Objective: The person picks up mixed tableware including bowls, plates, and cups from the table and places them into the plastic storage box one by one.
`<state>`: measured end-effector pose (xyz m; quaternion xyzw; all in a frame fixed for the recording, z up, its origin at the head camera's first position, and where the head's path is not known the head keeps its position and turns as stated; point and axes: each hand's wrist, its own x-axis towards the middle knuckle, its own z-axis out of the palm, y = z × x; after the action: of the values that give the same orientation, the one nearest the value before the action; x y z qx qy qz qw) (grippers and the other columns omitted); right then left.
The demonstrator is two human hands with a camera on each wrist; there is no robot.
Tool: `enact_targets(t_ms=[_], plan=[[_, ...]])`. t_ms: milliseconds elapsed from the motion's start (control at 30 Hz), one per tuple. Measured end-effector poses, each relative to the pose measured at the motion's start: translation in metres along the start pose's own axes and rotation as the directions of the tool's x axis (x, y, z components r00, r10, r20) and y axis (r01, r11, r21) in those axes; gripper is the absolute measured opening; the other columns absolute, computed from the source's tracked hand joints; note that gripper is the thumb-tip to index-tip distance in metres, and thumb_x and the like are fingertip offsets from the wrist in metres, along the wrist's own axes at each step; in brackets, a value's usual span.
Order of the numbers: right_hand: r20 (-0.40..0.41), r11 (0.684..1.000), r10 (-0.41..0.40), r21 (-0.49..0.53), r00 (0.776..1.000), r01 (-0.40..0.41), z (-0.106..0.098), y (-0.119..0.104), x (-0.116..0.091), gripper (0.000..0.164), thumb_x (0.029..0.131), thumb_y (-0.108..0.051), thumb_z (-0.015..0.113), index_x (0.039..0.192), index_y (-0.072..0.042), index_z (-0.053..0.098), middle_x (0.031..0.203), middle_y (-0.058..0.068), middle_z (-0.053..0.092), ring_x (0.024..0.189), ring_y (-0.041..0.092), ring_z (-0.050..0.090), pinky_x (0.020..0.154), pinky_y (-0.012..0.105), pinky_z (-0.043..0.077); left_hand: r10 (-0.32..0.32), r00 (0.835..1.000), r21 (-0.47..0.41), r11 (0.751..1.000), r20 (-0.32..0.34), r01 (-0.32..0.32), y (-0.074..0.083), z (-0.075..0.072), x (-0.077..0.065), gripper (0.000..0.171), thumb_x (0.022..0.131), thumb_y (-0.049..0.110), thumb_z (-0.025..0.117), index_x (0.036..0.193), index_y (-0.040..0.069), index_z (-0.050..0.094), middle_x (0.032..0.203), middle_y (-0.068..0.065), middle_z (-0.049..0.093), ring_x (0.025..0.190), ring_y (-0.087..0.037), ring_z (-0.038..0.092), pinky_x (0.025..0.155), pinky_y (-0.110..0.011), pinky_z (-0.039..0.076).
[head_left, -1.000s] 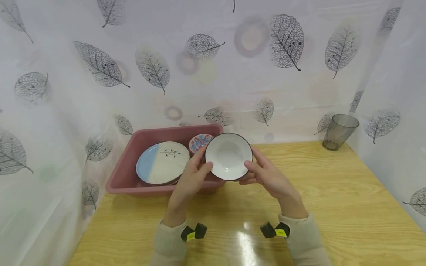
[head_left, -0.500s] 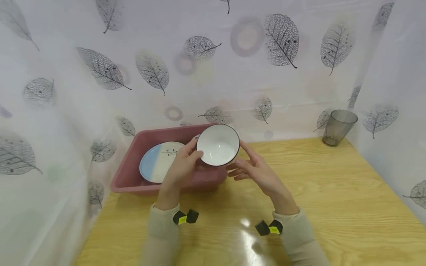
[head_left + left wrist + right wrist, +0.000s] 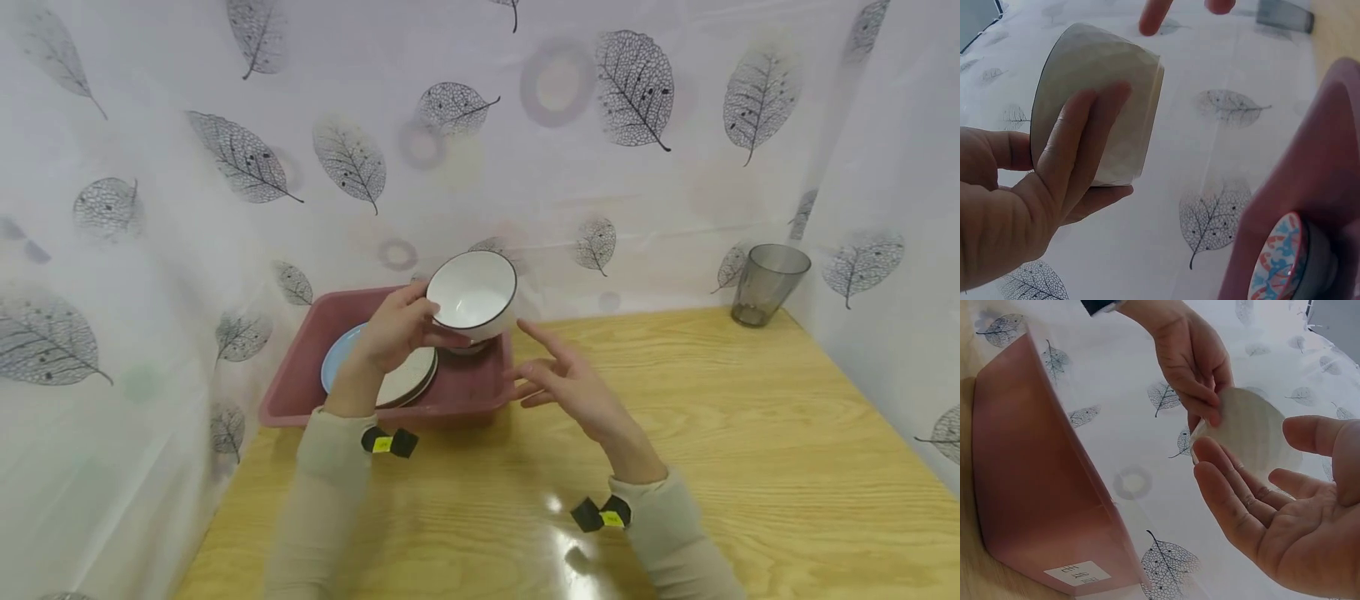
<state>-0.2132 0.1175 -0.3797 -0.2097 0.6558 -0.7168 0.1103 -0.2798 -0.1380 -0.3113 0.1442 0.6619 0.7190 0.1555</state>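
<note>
A white bowl [image 3: 472, 287] with a dark rim is held up above the pink basin [image 3: 457, 410], tilted with its mouth facing back towards me. My left hand [image 3: 388, 332] grips it at the left side, thumb at the rim and fingers under the outer wall, whose faceted surface [image 3: 1100, 69] shows in the left wrist view. Just right of the bowl is my right hand [image 3: 573, 383], fingers spread and holding nothing. Inside the basin lie stacked plates [image 3: 408, 379], partly behind my left hand. A red-and-blue patterned bowl [image 3: 1279, 262] sits there too, seen in the left wrist view.
A grey see-through glass [image 3: 768, 283] stands at the back right of the wooden table [image 3: 712, 433]. Leaf-printed white sheeting [image 3: 555, 183] hangs behind and at both sides. The basin's outer wall carries a white label [image 3: 1079, 573].
Both hands held the bowl at first; my right hand has let go and stayed nearby. With the bowl, my left hand has moved left and farther away, over the basin.
</note>
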Motion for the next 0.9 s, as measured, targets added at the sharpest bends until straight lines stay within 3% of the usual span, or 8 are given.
enact_targets(t_ms=[167, 433, 667, 767, 900], plan=[[-0.004, 0.997, 0.036, -0.063, 0.999, -0.036, 0.006, 0.006, 0.004, 0.054, 0.102, -0.013, 0.053, 0.153, -0.013, 0.035, 0.111, 0.031, 0.066, 0.091, 0.048, 0.068, 0.072, 0.044, 0.060, -0.039, 0.999, 0.047, 0.998, -0.030, 0.041, 0.008, -0.011, 0.013, 0.055, 0.095, -0.003, 0.030, 0.150, -0.005, 0.032, 0.138, -0.031, 0.046, 0.084, -0.022, 0.072, 0.080, -0.038, 0.060], [-0.094, 0.973, 0.141, -0.172, 0.985, -0.156, 0.007, 0.031, 0.016, 0.047, 0.099, -0.012, 0.054, 0.144, -0.004, 0.043, 0.085, 0.015, 0.060, 0.059, 0.022, 0.062, 0.049, 0.033, 0.053, -0.089, 0.995, 0.074, 0.993, -0.040, 0.092, 0.006, -0.022, 0.033, 0.053, 0.097, -0.002, 0.029, 0.149, -0.007, 0.031, 0.141, -0.031, 0.044, 0.083, -0.025, 0.072, 0.083, -0.040, 0.059], [-0.153, 0.965, 0.216, -0.114, 0.964, -0.234, 0.011, 0.051, 0.023, 0.057, 0.097, -0.015, 0.059, 0.147, -0.005, 0.035, 0.081, 0.011, 0.060, 0.055, 0.020, 0.061, 0.046, 0.030, 0.052, -0.146, 0.988, 0.081, 0.985, -0.055, 0.150, -0.004, -0.032, 0.045, 0.053, 0.096, -0.003, 0.027, 0.148, -0.012, 0.026, 0.141, -0.034, 0.042, 0.101, -0.041, 0.068, 0.082, -0.038, 0.059], [-0.160, 0.965, 0.235, -0.082, 0.959, -0.250, 0.013, 0.056, 0.024, 0.066, 0.096, -0.015, 0.061, 0.151, -0.004, 0.026, 0.082, 0.013, 0.062, 0.054, 0.020, 0.061, 0.046, 0.030, 0.052, -0.188, 0.978, 0.058, 0.979, -0.085, 0.193, -0.010, -0.036, 0.052, 0.055, 0.095, -0.005, 0.027, 0.150, -0.010, 0.024, 0.144, -0.034, 0.040, 0.115, -0.050, 0.058, 0.082, -0.037, 0.059], [-0.179, 0.963, 0.241, -0.075, 0.954, -0.257, 0.014, 0.060, 0.025, 0.072, 0.096, -0.017, 0.062, 0.154, -0.002, 0.021, 0.083, 0.015, 0.061, 0.053, 0.018, 0.059, 0.045, 0.030, 0.051, -0.246, 0.961, 0.020, 0.968, -0.130, 0.251, -0.015, -0.041, 0.062, 0.057, 0.095, -0.007, 0.026, 0.152, -0.006, 0.023, 0.148, -0.032, 0.036, 0.127, -0.052, 0.047, 0.082, -0.037, 0.059]])
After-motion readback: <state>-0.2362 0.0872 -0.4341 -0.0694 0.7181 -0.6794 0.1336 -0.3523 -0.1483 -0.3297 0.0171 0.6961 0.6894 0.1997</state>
